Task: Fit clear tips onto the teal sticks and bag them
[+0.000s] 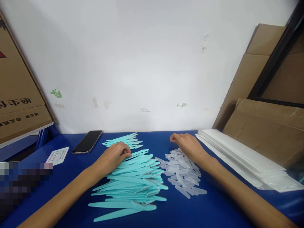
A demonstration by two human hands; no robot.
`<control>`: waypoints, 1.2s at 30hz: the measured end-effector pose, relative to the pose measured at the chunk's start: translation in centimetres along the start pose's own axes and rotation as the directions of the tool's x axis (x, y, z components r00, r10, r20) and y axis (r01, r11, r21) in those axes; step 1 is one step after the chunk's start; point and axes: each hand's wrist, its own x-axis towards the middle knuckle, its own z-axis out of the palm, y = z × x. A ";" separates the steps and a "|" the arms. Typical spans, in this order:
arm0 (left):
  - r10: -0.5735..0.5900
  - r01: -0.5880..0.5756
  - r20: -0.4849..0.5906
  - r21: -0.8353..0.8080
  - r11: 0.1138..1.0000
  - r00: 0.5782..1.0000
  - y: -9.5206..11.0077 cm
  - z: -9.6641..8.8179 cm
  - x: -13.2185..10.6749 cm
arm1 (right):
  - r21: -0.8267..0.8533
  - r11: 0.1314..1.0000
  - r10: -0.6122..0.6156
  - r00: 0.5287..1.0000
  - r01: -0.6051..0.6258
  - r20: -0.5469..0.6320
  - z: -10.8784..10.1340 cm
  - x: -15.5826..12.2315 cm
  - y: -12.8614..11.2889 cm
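A heap of turquoise eyebrow razors (135,179) lies in front of me, their slim handles pointing mostly left. My left hand (116,157) is closed at the heap's far left side, thumb and fingers pinched on a turquoise eyebrow razor (139,153) whose head sticks out to the right. To the right of the heap is a pile of translucent plastic blade caps (181,172). Just beyond that pile, my right hand (186,144) is raised with its fingers pinched together; whatever they may hold is hidden. A smaller group of turquoise razors (125,140) lies farther back.
On the blue table (76,186) a phone (87,141) and a printed card (57,155) lie at left. White plastic bags (242,161) are stacked at right beside cardboard (266,126). A printed carton (21,85) stands at far left, and a white wall (147,63) closes off the back.
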 end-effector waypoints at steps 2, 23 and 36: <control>0.000 0.000 -0.006 -0.003 1.000 1.000 0.0 0.2 0.1 | 0.025 1.000 0.009 1.000 -0.009 -0.018 -0.5 -0.1 -0.3; 0.090 -0.072 -0.136 0.131 0.989 0.987 1.5 -0.4 -0.1 | 0.397 0.915 -0.030 0.993 0.075 -0.118 -1.7 -0.6 -4.5; 0.312 -0.261 -0.167 0.272 0.926 0.935 2.4 0.1 -0.5 | 0.499 0.855 0.014 0.957 0.138 -0.288 -1.7 -0.7 -5.2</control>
